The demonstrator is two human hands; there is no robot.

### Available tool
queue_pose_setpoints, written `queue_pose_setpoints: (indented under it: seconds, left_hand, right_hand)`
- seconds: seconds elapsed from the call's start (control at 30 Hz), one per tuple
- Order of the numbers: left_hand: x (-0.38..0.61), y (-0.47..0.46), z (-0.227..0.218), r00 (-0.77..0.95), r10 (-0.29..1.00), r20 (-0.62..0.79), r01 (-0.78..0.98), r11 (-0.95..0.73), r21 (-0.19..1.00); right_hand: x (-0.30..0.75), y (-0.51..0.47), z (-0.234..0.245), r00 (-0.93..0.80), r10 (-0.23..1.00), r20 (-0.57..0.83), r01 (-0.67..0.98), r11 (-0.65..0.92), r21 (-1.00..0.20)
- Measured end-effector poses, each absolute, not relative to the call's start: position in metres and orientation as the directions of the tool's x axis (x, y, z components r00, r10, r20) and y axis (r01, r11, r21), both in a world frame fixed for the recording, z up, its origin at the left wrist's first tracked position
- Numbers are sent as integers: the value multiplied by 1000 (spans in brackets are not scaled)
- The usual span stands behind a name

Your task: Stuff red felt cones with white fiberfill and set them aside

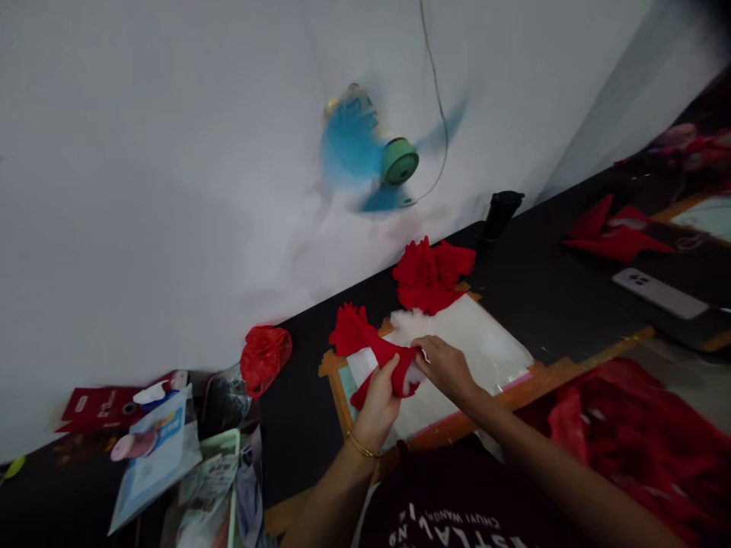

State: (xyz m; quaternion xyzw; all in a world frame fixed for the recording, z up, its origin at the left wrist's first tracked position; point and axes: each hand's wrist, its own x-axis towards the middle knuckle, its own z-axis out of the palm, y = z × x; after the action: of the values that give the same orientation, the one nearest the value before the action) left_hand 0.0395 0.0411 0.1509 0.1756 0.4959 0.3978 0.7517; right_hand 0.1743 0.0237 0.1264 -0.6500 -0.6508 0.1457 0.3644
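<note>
left hand [381,397] clamps the red fabric piece [384,355] from below; right hand [446,367] pinches its open end, where white stuffing [412,378] shows. the piece is held just above the white sheet [485,342]. judged light, soft, limp: grip near the seam edge.

We see soft, even light on white wall [142,152], brightest area; faint grey shadow spreads below fan [394,161]. Fan blades smeared by motion blur. We find black table [542,297] dim, detail swallowed. Corners darken, top right near black. Wide-angle bend tilts table edge. Sharpest for us: left hand [380,399], right hand [448,367], red cloth piece [391,356] at centre. Red cloth heap [645,438] lower right soft.
</note>
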Motion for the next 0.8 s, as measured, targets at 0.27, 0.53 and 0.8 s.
queue_pose_setpoints:
  seconds: [0.27,0.53,0.8]
  left_hand:
    - [35,45,145,231,700,-676,-530,673,516]
    - [43,45,149,323,640,-697,-530,733,426]
    - [52,49,142,261,634,-728,-528,725,442]
  right_hand:
    - [189,19,109,185,981,-60,225,-102,-969]
    - [183,12,104,129,992,10,363,-38,-931]
    - [183,3,108,157,971,183,436,98,-895]
